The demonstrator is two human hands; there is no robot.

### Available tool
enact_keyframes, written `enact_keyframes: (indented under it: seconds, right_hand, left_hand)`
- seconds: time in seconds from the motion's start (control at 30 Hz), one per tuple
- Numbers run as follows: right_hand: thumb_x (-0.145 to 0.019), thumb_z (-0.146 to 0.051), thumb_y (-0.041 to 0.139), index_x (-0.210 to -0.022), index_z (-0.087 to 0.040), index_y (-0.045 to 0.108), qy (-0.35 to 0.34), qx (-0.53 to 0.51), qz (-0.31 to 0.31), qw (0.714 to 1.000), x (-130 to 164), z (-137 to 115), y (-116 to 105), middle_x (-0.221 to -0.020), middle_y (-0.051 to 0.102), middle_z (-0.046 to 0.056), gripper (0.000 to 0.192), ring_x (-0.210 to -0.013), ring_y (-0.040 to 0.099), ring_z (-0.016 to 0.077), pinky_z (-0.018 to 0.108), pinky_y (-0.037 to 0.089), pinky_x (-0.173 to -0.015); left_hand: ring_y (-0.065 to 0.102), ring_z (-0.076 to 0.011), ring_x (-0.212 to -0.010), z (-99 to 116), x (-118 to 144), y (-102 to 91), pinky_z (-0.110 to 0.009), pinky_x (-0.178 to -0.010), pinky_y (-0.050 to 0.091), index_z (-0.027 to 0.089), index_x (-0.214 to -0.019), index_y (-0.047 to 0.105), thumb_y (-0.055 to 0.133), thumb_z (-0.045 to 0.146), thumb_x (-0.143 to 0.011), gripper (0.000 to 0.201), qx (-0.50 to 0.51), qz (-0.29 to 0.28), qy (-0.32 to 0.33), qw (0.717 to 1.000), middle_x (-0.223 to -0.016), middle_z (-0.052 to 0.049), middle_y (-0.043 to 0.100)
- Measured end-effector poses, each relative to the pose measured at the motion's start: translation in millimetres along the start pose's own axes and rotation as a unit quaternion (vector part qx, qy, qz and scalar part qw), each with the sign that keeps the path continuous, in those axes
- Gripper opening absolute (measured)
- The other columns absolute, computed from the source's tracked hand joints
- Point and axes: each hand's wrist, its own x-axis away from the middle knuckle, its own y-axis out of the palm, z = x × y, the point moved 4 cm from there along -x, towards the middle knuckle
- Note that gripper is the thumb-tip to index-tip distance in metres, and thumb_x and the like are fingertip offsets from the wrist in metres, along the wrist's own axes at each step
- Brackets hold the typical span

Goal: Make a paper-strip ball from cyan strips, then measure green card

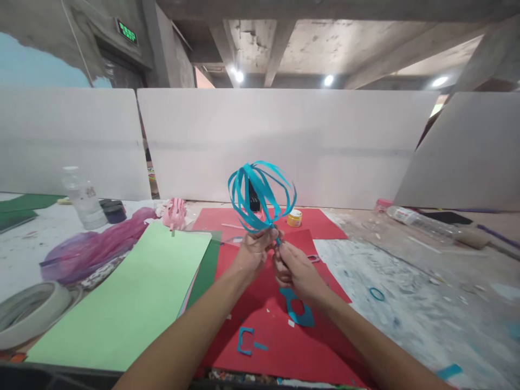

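Raised over the red paper [260,303] is a globe of curved blue paper strips [260,190], upright, with a short blue stem below. My left hand [255,248] is closed round the base, where the strips gather. Just below and to the right, my right hand [296,270] pinches the stem. The fingers of both hands nearly touch and partly hide the stem. Under my right hand lies a blue paper offcut [303,317] with a round hole. A small blue paper frame [240,341] rests nearer the front edge.
Light green paper [122,303] and tape rolls [49,311] lie left, by a purple plastic bag [101,249] and a water bottle [83,200]. A yellow jar [294,218] stands behind my hands. At right, another bottle [422,223] lies on its side. White boards [325,141] stand behind.
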Motion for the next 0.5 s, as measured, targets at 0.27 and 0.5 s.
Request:
enact_keyframes:
  seconds: [0.27, 0.5]
  right_hand:
    - [-0.093, -0.048, 0.049, -0.070, -0.022, 0.046, -0.150, 0.274, 0.148, 0.938, 1, -1, -17, -0.061, 0.044, -0.003, 0.035, -0.055, 0.038, 0.0133, 0.027, 0.028, -0.052]
    - [-0.086, -0.060, 0.054, -0.071, -0.023, 0.042, -0.080, 0.118, 0.091, 0.986, -3, 6, -11, -0.052, 0.033, -0.008, 0.042, -0.044, 0.024, 0.0089, 0.023, 0.019, -0.042]
  left_hand:
    - [0.057, -0.0103, -0.060, -19, -6, -11.9, -0.022, -0.059, 0.043, 0.016, -0.068, 0.072, 0.093, 0.032, -0.048, 0.034, -0.003, 0.044, 0.017, 0.999, -0.068, -0.001, 0.068]
    - [0.060, -0.0102, -0.061, -23, -3, -9.1, -0.020, -0.060, 0.044, 0.015, -0.069, 0.070, 0.093, 0.036, -0.048, 0.038, 0.019, 0.033, 0.004, 0.999, -0.069, -0.001, 0.068]
